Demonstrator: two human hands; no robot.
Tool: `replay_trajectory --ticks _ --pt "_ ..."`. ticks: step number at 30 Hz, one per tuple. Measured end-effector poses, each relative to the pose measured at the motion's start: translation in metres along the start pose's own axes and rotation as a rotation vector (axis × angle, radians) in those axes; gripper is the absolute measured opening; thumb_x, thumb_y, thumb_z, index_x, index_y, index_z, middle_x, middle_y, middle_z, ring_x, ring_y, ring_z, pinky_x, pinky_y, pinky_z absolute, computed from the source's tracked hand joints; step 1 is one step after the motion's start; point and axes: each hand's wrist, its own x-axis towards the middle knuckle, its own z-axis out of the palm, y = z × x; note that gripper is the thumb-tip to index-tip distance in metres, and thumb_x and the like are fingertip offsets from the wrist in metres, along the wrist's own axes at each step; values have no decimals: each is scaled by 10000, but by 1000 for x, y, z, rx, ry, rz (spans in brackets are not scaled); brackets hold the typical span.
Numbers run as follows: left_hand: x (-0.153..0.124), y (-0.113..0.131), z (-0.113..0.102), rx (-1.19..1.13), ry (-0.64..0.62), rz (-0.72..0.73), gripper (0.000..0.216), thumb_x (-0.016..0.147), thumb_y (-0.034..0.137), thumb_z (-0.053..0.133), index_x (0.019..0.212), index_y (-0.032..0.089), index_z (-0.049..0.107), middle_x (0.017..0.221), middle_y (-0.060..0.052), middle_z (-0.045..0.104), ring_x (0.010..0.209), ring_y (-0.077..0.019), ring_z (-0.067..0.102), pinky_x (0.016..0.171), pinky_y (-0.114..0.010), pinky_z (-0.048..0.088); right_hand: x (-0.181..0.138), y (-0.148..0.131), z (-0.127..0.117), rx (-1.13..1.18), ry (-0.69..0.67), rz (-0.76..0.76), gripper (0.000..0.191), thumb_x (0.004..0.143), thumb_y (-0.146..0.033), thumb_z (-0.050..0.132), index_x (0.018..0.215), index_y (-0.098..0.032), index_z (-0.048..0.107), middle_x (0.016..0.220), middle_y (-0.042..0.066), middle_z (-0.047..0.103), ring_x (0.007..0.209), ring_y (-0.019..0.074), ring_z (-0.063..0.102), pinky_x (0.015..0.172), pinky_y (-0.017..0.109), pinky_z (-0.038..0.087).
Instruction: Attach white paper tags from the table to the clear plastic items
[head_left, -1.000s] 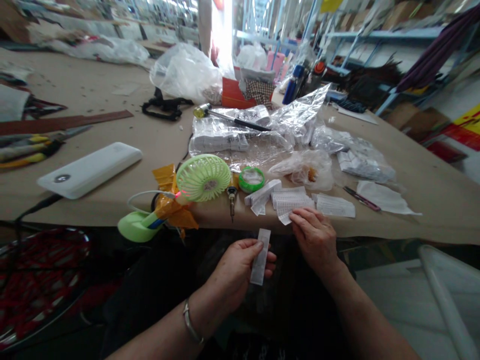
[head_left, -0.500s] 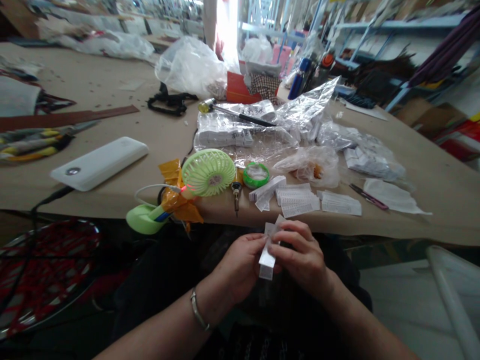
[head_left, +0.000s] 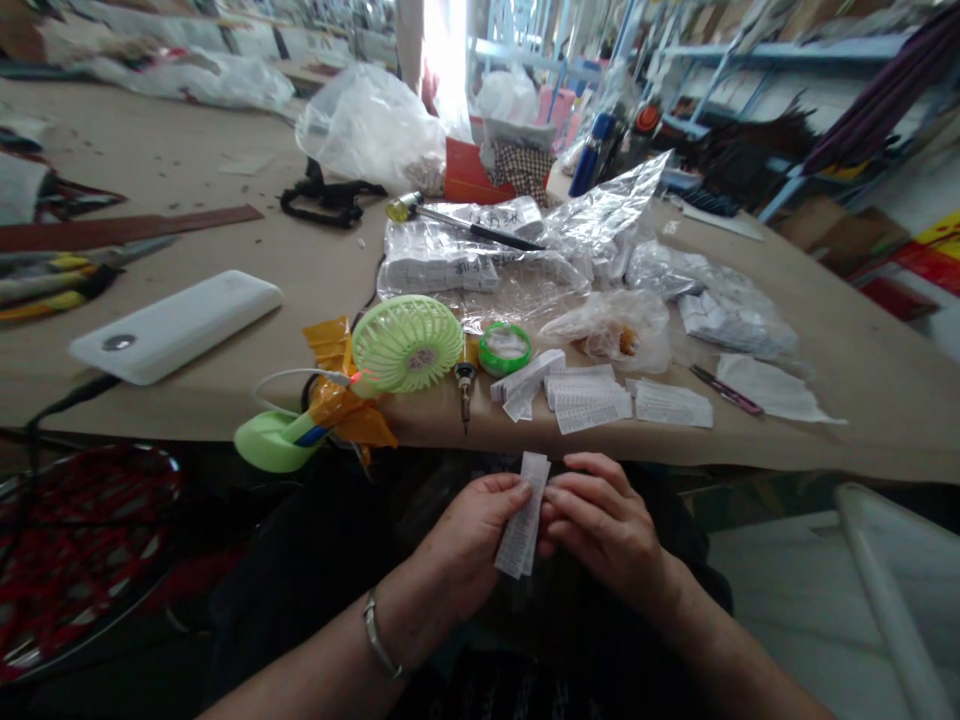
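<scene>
Over my lap, my left hand (head_left: 466,535) pinches a few narrow white printed paper labels (head_left: 523,520) between thumb and fingers. They stand almost upright and are slightly fanned, with small print facing me. At their right edge is my right hand (head_left: 611,520), fingers curled and fingertips against the labels; its thumb is partly hidden. On the table edge just beyond lie a folded stack of labels (head_left: 529,382), a fanned pile of labels (head_left: 589,397) and a smaller group of labels (head_left: 670,403).
A green fan (head_left: 409,345) taped at the table edge, a soldering iron (head_left: 465,390) and a green round container (head_left: 504,348) stand left of the labels. Thread snips (head_left: 726,390) lie right. Behind are plastic-wrapped label bundles (head_left: 442,270) and a white power bank (head_left: 180,325).
The labels have turned from a bent, edge-on bundle to a flatter fan with print facing me. My right fingers have drawn back from over them to their right edge. The view has shifted slightly.
</scene>
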Motion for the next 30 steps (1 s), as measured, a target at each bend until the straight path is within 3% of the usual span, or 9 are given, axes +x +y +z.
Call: replay_trajectory --ticks 4,8,14,18,22,24,27,30 --pt "-1 -1 -2 74 87 -32 79 820 166 559 803 95 592 668 -92 669 553 -152 630 542 -264 511 -16 40 -24 -413 138 295 486 833 -297 579 1282 -157 458 1143 152 562 1137 305 470 931 521 425" --pt "-1 -4 -3 92 99 -56 93 815 182 575 791 94 592 655 -93 673 543 -152 636 530 -251 510 -32 68 -33 -687 9 404 471 846 -317 546 1272 -126 479 1217 169 541 1152 322 457 945 522 388" --pt "-3 -3 -2 103 134 -56 87 788 185 613 782 102 587 652 -89 676 561 -164 647 543 -262 518 -40 77 -38 -639 103 317 251 854 -212 531 1080 -171 632 1032 93 660 1005 231 559 910 406 434" --pt "-4 -3 -2 118 125 -40 76 799 177 593 800 101 586 663 -89 677 559 -160 642 542 -265 517 -36 80 -52 -486 213 362 155 850 -195 540 938 -184 668 925 68 681 881 198 612 833 370 484" --pt "-5 -3 0 130 133 -48 84 814 167 561 802 93 599 654 -91 670 516 -144 623 522 -252 505 -19 58 -52 -325 429 393 124 815 -176 591 914 -198 662 899 53 670 888 202 626 850 395 496" --pt "-5 -3 1 122 120 -65 104 818 179 555 815 91 608 661 -99 671 495 -141 613 508 -252 497 -8 34 -41 -172 427 317 170 804 -148 591 943 -227 651 927 41 665 931 211 625 860 421 498" --pt "-5 -3 1 57 82 -45 96 778 169 597 817 88 628 661 -83 665 485 -133 595 489 -244 482 4 -3 -15 66 203 120 200 807 -137 580 957 -250 648 948 41 666 1003 222 598 841 424 507" --pt "-6 -2 -1 -34 43 11 87 670 104 673 749 70 656 628 -55 646 483 -99 569 466 -187 432 5 -24 13 123 24 -20 174 822 -157 578 952 -245 654 934 31 676 1024 202 575 879 407 476"
